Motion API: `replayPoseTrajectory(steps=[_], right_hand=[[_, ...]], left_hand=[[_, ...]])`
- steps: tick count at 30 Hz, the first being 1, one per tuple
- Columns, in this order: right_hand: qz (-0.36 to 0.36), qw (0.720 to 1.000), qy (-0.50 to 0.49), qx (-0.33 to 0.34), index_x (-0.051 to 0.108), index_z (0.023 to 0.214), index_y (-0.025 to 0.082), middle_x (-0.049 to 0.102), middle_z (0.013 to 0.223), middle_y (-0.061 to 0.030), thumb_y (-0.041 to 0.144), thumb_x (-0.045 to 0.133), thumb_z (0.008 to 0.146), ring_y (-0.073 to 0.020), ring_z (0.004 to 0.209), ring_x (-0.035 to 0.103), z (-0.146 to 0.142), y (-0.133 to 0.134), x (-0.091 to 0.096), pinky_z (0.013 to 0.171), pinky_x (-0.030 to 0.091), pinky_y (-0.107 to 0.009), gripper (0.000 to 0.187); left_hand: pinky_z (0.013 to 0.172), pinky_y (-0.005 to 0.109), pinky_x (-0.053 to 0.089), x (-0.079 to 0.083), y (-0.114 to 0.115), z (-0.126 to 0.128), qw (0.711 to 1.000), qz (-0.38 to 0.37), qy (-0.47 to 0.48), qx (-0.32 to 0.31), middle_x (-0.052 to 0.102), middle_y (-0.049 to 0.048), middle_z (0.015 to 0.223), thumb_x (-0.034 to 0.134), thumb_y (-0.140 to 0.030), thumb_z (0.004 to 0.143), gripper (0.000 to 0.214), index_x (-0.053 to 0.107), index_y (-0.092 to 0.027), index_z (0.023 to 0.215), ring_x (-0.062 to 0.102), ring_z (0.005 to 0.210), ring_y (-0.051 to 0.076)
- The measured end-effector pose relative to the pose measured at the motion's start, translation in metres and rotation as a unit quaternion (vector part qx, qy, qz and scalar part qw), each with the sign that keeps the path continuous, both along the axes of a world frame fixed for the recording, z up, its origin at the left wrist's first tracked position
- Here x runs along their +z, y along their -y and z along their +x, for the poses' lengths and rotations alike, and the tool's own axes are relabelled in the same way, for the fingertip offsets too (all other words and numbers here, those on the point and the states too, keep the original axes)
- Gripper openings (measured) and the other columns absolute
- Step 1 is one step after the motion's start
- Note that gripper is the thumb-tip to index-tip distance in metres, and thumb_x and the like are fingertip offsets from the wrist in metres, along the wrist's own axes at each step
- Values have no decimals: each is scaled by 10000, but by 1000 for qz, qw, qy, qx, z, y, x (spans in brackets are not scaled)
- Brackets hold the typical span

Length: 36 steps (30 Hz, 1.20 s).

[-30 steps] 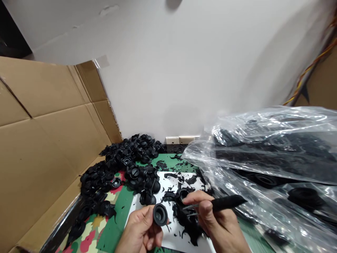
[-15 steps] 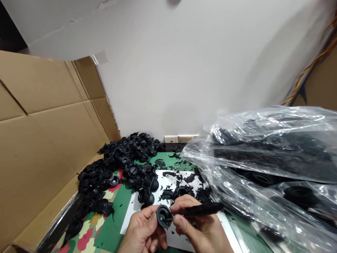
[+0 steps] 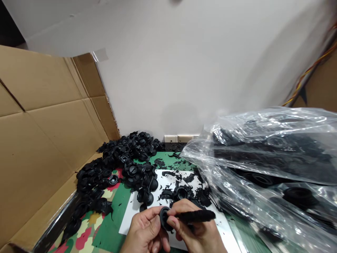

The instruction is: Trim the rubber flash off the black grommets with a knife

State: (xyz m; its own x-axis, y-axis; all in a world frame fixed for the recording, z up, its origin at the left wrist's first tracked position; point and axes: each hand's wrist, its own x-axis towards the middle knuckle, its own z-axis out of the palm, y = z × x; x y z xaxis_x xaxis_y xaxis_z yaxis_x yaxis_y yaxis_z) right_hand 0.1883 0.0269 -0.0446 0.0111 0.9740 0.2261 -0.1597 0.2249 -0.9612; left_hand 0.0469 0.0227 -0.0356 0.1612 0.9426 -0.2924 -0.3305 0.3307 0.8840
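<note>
My left hand (image 3: 146, 230) is closed round a small round black rubber part (image 3: 164, 218), holding it up at the bottom middle. My right hand (image 3: 196, 233) grips a black-handled tool (image 3: 196, 216) like a pen. Its tip points left and meets the inside of the rubber part. Both hands hover over a white sheet (image 3: 131, 221) strewn with black rubber trimmings (image 3: 181, 193).
A heap of black rubber parts (image 3: 119, 167) lies to the left on a green patterned mat (image 3: 110, 228). A large cardboard panel (image 3: 47, 130) stands at the left. A clear plastic bag of black parts (image 3: 268, 161) fills the right. A white wall is behind.
My right hand brought the tool leftward from beside the part until its tip reached into the part. The left hand turned the part slightly edge-on. Both hands dropped a little in view.
</note>
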Motion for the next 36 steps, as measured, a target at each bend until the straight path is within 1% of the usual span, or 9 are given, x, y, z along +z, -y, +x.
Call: replayPoseTrajectory(steps=[5, 8, 16, 19, 22, 25, 32, 34, 36], right_hand=[[-130, 984, -102, 67, 666, 680, 161, 532, 440, 29, 477, 736, 658, -94, 386, 432, 8, -5, 6, 424, 345, -215, 325], [-167, 977, -118, 63, 662, 698, 140, 495, 358, 40, 509, 747, 634, -90, 375, 394, 15, -9, 10, 418, 283, -204, 384], [-162, 980, -113, 8, 644, 726, 158, 499, 407, 44, 501, 728, 674, -118, 407, 451, 26, -12, 17, 414, 346, -228, 357], [-106, 991, -80, -24, 643, 768, 164, 608, 600, -1, 497, 743, 660, -145, 508, 551, 29, -15, 15, 475, 417, -249, 365], [-106, 991, -83, -21, 613, 773, 166, 650, 794, -50, 531, 700, 691, -172, 578, 611, 27, -16, 13, 486, 452, -265, 385], [-106, 992, -67, 1, 606, 771, 164, 657, 737, -52, 541, 647, 739, -199, 631, 630, 24, -16, 11, 551, 463, -284, 380], [-124, 992, 1, 32, 610, 676, 151, 530, 550, 27, 484, 670, 722, -128, 522, 459, 23, -14, 10, 499, 340, -231, 342], [-139, 988, 6, 72, 628, 683, 141, 499, 544, 37, 449, 681, 706, -118, 529, 425, 21, -14, 11, 495, 305, -222, 314], [-152, 981, 3, 117, 631, 675, 142, 480, 542, 44, 433, 692, 686, -109, 528, 397, 18, -13, 11, 484, 273, -217, 297]], left_hand=[[338, 135, 196, -2, 1, -3, 1000, 3, -7, 8, 650, 61, 463, 795, -436, 630, 387, 761, -115, 842, 462, 323, 43], [344, 143, 188, -4, 1, -6, 1000, 7, -5, 17, 655, 61, 487, 795, -443, 625, 378, 764, -130, 835, 439, 334, 40], [360, 165, 175, -3, 0, -8, 1000, 0, -8, 16, 659, 78, 498, 790, -438, 632, 401, 760, -107, 856, 425, 349, 52], [362, 166, 180, -4, 0, -7, 998, 12, -36, 48, 653, 67, 508, 808, -432, 602, 431, 755, -106, 879, 445, 356, 63], [375, 161, 211, -7, -1, -3, 989, 53, -99, 96, 585, 5, 445, 838, -369, 557, 421, 751, -119, 884, 445, 369, 72], [401, 162, 262, -7, -2, 5, 979, 74, -138, 134, 494, -57, 439, 828, -212, 531, 332, 758, -149, 849, 432, 405, 72], [430, 179, 349, -6, -7, 17, 954, 169, -171, 179, 600, 24, 852, 719, -53, 507, 322, 778, -197, 789, 487, 524, 75], [419, 176, 343, -11, -9, 15, 954, 177, -180, 163, 601, 21, 831, 700, -38, 511, 358, 769, -198, 824, 494, 525, 83], [411, 168, 327, -16, -10, 12, 959, 165, -186, 139, 569, -14, 672, 691, -45, 528, 368, 755, -191, 860, 466, 493, 84]])
